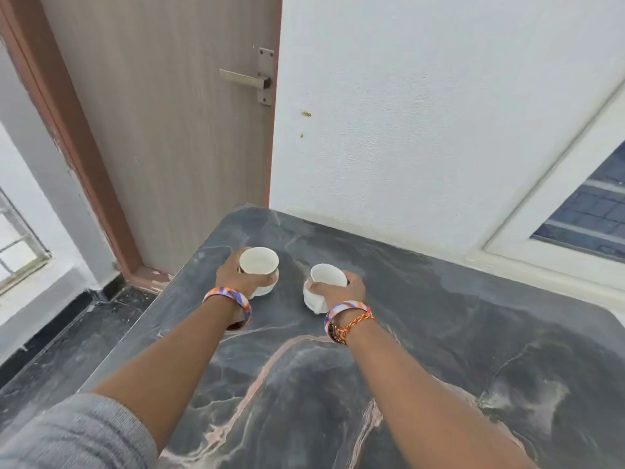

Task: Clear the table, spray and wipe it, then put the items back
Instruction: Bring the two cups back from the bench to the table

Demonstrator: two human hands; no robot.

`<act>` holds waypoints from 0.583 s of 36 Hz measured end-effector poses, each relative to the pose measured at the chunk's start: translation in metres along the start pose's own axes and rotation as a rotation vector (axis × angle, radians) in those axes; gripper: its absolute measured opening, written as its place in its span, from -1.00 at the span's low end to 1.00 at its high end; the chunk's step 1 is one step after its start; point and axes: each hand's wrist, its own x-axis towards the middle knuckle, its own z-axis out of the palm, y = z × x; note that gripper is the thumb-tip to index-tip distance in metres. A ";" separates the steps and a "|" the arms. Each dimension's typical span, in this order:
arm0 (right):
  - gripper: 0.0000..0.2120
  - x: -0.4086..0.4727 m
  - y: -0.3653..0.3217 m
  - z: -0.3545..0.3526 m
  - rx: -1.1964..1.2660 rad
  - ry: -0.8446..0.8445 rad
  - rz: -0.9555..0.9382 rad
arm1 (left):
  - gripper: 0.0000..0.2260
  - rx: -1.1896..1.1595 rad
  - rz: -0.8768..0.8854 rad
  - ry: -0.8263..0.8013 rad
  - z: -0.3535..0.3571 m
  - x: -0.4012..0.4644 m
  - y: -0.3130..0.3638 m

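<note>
Two white cups sit over the far left part of a dark marble-patterned table [439, 350]. My left hand [238, 277] grips the left white cup [259, 265], which stands upright with its empty inside showing. My right hand [341, 291] grips the right white cup [321, 286], which tilts toward me and to the left. Whether either cup's base touches the tabletop is hard to tell. Both wrists wear coloured bands.
A wooden door [176, 130] with a metal handle [245, 77] stands behind the table's far left corner. A white wall [422, 113] runs along the far edge, with a window [588, 211] at right. Dark floor [67, 346] lies left of the table.
</note>
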 end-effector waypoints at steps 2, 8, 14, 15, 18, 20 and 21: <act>-0.42 0.007 -0.001 0.015 -0.060 0.030 -0.029 | -0.40 0.001 0.001 0.003 -0.003 0.012 0.000; -0.42 0.029 0.003 0.045 -0.137 0.060 -0.103 | -0.43 0.018 0.011 0.028 -0.003 0.044 0.002; -0.57 0.048 0.006 0.070 -0.091 0.069 -0.177 | -0.41 0.044 0.051 0.117 0.012 0.063 0.007; -0.56 0.052 0.008 0.074 -0.073 0.075 -0.184 | -0.44 0.053 0.064 0.140 0.016 0.063 0.008; -0.47 0.065 0.015 0.092 -0.075 0.130 -0.209 | -0.50 0.089 0.105 0.197 0.025 0.073 0.009; -0.42 0.073 0.017 0.102 -0.081 0.159 -0.224 | -0.53 0.110 0.135 0.221 0.031 0.081 0.008; -0.41 0.077 0.017 0.106 -0.077 0.170 -0.237 | -0.54 0.118 0.140 0.227 0.033 0.085 0.009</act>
